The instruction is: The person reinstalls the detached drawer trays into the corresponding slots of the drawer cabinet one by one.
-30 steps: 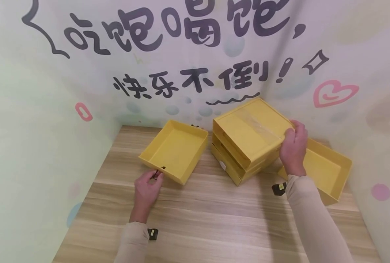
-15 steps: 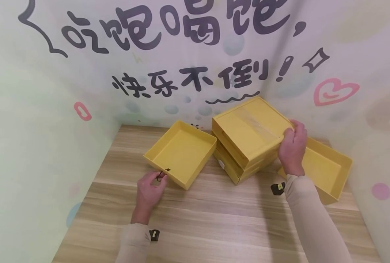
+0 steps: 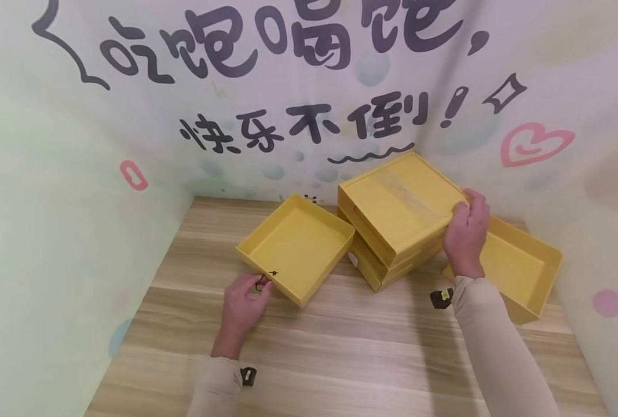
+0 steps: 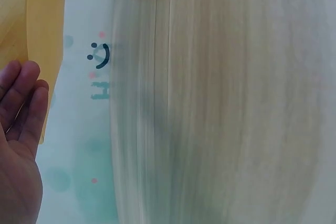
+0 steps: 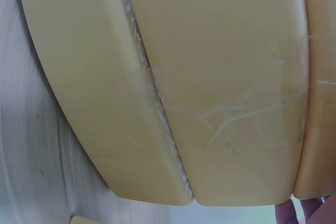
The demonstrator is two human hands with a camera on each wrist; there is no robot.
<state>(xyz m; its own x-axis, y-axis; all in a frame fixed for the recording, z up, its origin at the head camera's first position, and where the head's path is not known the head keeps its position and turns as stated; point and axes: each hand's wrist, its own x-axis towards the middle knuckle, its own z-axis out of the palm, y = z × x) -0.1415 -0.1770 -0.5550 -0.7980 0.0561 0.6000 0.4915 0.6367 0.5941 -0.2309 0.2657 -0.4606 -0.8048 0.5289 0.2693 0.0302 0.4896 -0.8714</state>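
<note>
A shallow yellow drawer (image 3: pixel 297 246) is tilted in front of the back wall, with a black cord pull (image 3: pixel 260 282) at its near side. My left hand (image 3: pixel 243 307) pinches that cord between thumb and fingers. In the left wrist view, the left hand (image 4: pixel 21 124) lies against the drawer's yellow side (image 4: pixel 46 30). To the right is a yellow stacked drawer unit (image 3: pixel 399 202) with open slots in its front and clear tape over its top. My right hand (image 3: pixel 465 234) grips its right corner. Taped side panels (image 5: pixel 220 87) fill the right wrist view, with fingertips at lower right.
A second yellow drawer (image 3: pixel 517 266) lies right of the unit, partly behind the right arm. A wood-grain table (image 3: pixel 340 353) lies beneath everything. Printed walls (image 3: pixel 267 174) rise close behind and at both sides.
My left hand has moved right, bringing the left drawer along. The drawer has turned slightly and now overlaps the unit's left front edge in the head view. My right hand keeps its grip.
</note>
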